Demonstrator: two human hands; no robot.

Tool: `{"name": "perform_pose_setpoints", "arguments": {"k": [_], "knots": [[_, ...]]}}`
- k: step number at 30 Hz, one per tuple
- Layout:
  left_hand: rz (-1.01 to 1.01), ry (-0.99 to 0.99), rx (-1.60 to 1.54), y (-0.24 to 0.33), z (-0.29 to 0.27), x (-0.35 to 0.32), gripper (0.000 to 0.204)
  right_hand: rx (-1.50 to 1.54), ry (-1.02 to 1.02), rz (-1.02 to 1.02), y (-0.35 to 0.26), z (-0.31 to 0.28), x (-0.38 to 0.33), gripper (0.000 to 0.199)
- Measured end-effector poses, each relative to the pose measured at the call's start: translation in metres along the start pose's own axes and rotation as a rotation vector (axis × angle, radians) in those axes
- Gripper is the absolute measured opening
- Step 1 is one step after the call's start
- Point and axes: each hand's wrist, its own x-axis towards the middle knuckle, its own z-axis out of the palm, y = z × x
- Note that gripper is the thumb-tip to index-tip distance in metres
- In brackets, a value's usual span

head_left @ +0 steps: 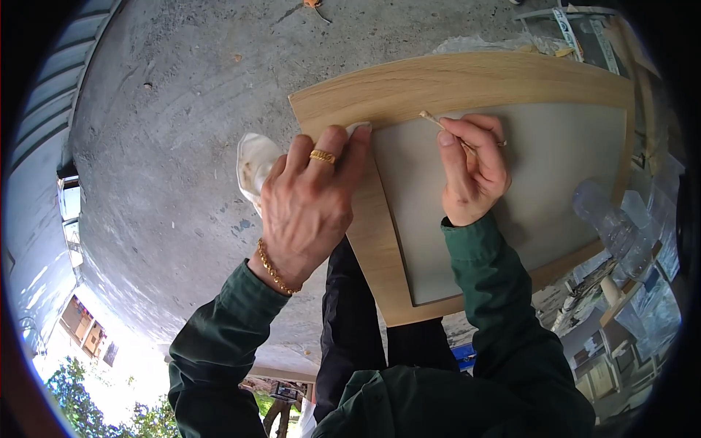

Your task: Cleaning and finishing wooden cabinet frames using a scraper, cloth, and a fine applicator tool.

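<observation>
A framed panel (467, 82) with a wood-grain border and a flat grey middle (540, 175) lies tilted before me. Against the frame's left upper corner rests my left hand (310, 193), fingers bent and pressed down. A white, brown-stained cloth (255, 164) sticks out on its left, and a bit of white shows under the index fingertip; the palm side is hidden. Over the grey middle, my right hand (476, 164) pinches a thin stick (432, 120) between thumb and index finger. The stick's beige, thicker tip points up-left, near the frame's inner edge.
Grey concrete floor (182, 95) spreads to the left, with a dry leaf (312, 4) at the top. Clear plastic (504, 45) lies behind the panel. At the right stand a clear plastic bottle (613, 226) and cluttered wood pieces (612, 310). My black-trousered legs (350, 306) are below the panel.
</observation>
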Motion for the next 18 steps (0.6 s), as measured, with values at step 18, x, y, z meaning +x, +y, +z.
{"name": "perform_pose_setpoints", "arguments": {"k": [18], "knots": [[-0.167, 0.155, -0.197, 0.025, 0.008, 0.011, 0.049, -0.002, 0.03, 0.001, -0.001, 0.001, 0.001, 0.015]]}}
